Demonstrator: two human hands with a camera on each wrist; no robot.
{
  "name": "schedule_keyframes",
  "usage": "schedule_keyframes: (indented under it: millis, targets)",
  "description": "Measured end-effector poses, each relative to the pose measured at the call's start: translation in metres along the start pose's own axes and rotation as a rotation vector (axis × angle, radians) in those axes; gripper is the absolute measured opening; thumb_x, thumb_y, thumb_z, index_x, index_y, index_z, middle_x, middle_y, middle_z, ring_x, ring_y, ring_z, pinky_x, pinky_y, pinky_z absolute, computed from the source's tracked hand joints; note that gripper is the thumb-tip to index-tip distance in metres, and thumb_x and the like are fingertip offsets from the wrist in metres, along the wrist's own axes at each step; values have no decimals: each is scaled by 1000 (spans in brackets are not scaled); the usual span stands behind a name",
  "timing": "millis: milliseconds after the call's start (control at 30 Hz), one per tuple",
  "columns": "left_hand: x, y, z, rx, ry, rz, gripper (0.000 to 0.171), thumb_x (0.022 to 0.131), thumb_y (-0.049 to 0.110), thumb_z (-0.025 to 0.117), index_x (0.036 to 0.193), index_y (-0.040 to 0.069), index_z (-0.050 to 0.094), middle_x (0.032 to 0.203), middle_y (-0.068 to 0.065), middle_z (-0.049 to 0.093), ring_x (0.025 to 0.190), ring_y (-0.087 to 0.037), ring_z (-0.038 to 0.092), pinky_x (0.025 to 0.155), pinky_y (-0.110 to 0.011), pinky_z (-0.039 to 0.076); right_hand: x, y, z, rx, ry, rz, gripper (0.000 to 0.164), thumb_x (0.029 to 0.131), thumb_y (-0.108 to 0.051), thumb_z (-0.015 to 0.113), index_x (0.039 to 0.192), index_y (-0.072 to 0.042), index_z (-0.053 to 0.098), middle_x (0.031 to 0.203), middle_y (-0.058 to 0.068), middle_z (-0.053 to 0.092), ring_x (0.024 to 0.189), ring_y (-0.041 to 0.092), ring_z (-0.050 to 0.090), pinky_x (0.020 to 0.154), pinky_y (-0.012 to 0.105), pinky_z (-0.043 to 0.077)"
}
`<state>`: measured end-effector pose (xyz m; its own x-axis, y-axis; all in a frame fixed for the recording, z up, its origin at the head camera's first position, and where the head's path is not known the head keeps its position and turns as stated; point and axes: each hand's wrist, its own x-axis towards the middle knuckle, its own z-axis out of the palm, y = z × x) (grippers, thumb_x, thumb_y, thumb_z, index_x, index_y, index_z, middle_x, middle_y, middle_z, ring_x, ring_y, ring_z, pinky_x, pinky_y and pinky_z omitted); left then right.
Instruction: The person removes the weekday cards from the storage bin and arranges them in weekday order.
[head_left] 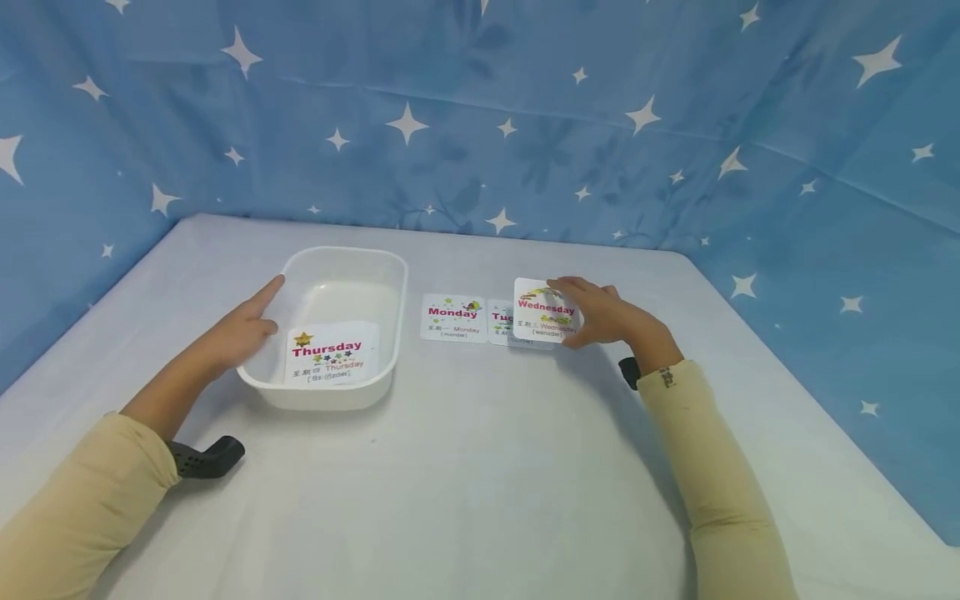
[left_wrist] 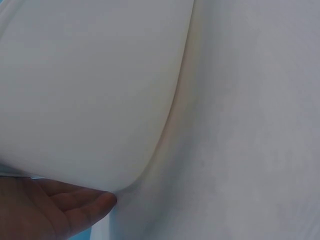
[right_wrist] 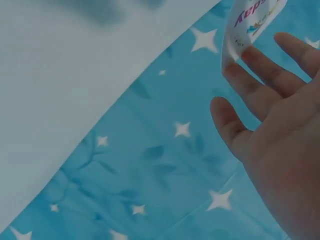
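Observation:
A white plastic tub (head_left: 324, 397) stands at the left, with a "Thursday" card (head_left: 332, 354) lying inside. My left hand (head_left: 243, 329) grips the tub's left rim, its index finger stretched along the edge; in the left wrist view its fingers (left_wrist: 85, 207) reach under the tub. To the right, my right hand (head_left: 603, 310) holds a "Wednesday" card (head_left: 543, 312) by its right side. That card partly covers a "Tuesday" card (head_left: 498, 321). Beside it lies a "Monday" card (head_left: 453, 318). In the right wrist view, fingertips (right_wrist: 237, 72) touch the card's edge.
A white cloth covers the table (head_left: 450, 483). Blue curtains (head_left: 480, 108) with white stars hang behind it and along its sides. A black wrist strap piece (head_left: 206, 460) sticks out below the left sleeve.

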<state>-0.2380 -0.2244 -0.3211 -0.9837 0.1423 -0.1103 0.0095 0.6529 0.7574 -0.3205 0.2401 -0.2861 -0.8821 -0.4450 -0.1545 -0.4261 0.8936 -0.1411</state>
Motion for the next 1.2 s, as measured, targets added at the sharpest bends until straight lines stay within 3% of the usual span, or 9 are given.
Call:
schedule_keyframes:
  millis: [167,433,600,800,967,1200]
  targets:
    - [-1,0,0,2,3,3,71,89,4,28,145,17,-13,150,-17,-16,136,-45,-9,108,-62,3,-5,30,4,43,-40,85,93,74,-24,72,147,-14,16,150,17,18,135,38,20,104,69,10]
    - [-2,-2,3,-14,4,0,72,88,3,28,145,18,-14,150,-16,-17,136,-45,-9,108,-63,4,-5,57,10,123,-78,177,93,73,-21,73,147,-13,17,149,19,15,132,38,23,105,61,24]
    - [-2,-1,2,-6,3,4,71,89,4,27,145,17,-15,149,-15,-18,136,-45,-9,107,-63,4,-4,59,14,114,-149,242,94,74,-22,73,147,-12,15,150,19,16,135,39,18,108,60,20]
    - [-1,1,0,14,-2,-9,70,90,6,28,145,18,-15,149,-14,-19,136,-44,-11,107,-63,2,-7,56,15,115,-247,298,84,77,-19,68,146,-17,20,150,18,16,130,38,23,104,63,23]
    - [-3,2,-1,16,-5,-10,71,89,5,28,144,17,-15,149,-15,-19,136,-44,-12,107,-63,1,-8,57,15,147,-291,300,78,78,-19,64,145,-23,25,151,17,16,130,39,22,103,64,23]
    - [-1,4,0,4,-9,-2,71,88,3,28,145,16,-14,149,-15,-19,136,-43,-13,108,-62,0,-7,58,15,157,-288,268,73,80,-18,59,145,-19,26,151,18,14,134,41,18,106,63,18]
